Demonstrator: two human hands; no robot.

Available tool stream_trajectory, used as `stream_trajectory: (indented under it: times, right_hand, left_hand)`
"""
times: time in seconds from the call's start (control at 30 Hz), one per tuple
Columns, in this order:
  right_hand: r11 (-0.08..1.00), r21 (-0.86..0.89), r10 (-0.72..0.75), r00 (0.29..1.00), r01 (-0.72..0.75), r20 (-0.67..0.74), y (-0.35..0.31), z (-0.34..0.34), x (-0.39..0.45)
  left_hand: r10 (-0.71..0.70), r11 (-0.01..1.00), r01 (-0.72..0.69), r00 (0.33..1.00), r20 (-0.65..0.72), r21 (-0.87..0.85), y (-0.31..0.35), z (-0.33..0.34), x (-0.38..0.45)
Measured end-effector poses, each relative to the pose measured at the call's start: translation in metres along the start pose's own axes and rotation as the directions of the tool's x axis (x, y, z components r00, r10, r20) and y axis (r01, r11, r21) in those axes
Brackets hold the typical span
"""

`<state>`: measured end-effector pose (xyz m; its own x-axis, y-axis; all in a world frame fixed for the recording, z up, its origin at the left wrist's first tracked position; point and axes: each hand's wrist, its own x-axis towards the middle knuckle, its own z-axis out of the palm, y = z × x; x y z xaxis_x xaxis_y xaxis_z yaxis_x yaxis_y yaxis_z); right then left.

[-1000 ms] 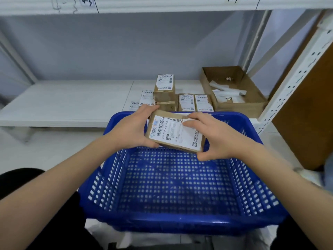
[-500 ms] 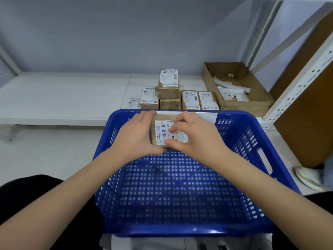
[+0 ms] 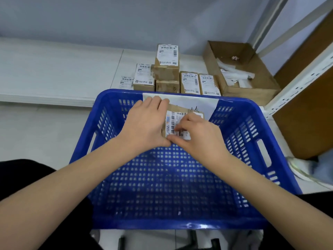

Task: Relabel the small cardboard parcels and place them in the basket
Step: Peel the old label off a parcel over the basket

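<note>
Both hands hold the parcel (image 3: 182, 114) at 12 o'clock inside the basket (image 3: 252, 134): left hand (image 3: 144, 127) grips its side, right hand (image 3: 196, 136) pinches the label. It seems light and stiff; take the edges.

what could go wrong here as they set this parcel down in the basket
1. Both the left hand and right hand cover much of the parcel, so its label may get creased or lifted where fingers press it.
2. The parcel sits at the far wall of the blue basket, apparently tilted; it may tip over on release.
3. Other parcels on the shelf look alike, so relabelled and unlabelled ones could be confused.
</note>
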<state>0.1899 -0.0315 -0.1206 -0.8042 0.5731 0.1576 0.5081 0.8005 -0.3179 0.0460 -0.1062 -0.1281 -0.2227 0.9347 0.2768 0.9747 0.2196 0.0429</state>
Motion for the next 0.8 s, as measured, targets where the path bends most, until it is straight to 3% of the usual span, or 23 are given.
stream_trajectory:
  times: [0.1,0.43,0.8]
  right_hand:
    - [1.000,-0.007,0.006,0.999,-0.006,0.037,0.003,0.007,0.001]
    - [0.970,0.231,0.056,0.995,-0.074,0.083,0.007,0.027,0.014]
    - [0.980,0.187,0.054,0.994,-0.072,0.100,0.007,0.031,0.014]
  left_hand:
    - [0.023,0.999,-0.024,0.999,0.033,0.047,0.004,0.006,0.002]
    - [-0.020,0.997,0.010,0.990,0.136,0.080,0.006,0.013,0.005]
    - [0.005,0.999,-0.009,0.992,0.123,0.035,0.009,0.019,0.004]
